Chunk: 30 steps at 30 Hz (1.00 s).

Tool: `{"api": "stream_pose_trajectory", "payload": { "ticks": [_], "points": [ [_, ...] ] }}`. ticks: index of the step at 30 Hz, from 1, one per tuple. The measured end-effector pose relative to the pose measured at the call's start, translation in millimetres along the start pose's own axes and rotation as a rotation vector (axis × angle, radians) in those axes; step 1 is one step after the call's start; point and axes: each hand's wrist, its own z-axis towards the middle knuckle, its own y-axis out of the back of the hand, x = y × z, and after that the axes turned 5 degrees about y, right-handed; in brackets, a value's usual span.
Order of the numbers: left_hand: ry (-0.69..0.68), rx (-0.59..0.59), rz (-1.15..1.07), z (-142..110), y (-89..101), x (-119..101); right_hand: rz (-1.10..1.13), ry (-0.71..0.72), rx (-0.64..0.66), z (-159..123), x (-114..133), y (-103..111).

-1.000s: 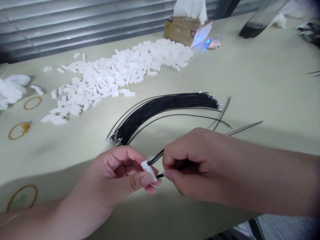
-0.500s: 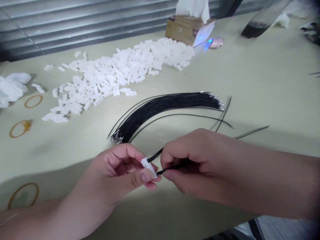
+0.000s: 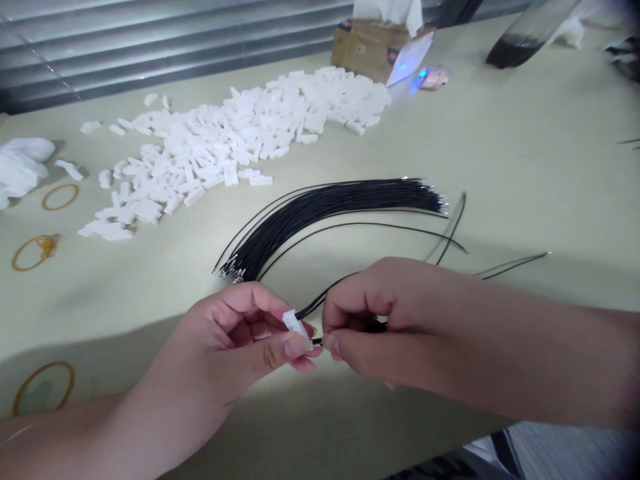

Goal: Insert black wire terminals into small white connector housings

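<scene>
my left hand point(image 3: 240, 327) is clenched on a white connector housing point(image 3: 295, 325) at 6 o'clock, my right hand point(image 3: 385, 327) pinching a black wire point(image 3: 316, 341) against it. only this one's in work, it seems — the wire bundle point(image 3: 320, 210) at 12 and the housing pile point(image 3: 225, 140) at 11 remain large on the bench point(image 3: 525, 147).

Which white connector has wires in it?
The connector in the left hand: black wires enter it, while those in the pile lie bare.

You're looking at a white connector point(image 3: 295, 325) and black wires point(image 3: 340, 202) with silver tips point(image 3: 441, 204), beside a heap of white pieces point(image 3: 215, 143). Your pale cream-green worktop point(image 3: 525, 147) carries amber rings point(image 3: 60, 185), and grey striped blinds point(image 3: 150, 47) run behind it.
</scene>
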Motion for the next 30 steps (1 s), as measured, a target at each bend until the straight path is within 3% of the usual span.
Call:
{"api": "stream_pose_trajectory", "payload": {
  "ticks": [6,30],
  "points": [
    [0.018,0.003,-0.039,0.6,-1.1,-0.6,-0.074,0.1,-0.104,0.7,0.5,-7.7],
    [0.051,-0.008,-0.105,0.1,-2.2,-6.6,-0.07,0.034,0.018,2.7,-0.2,2.2]
  ]
}}
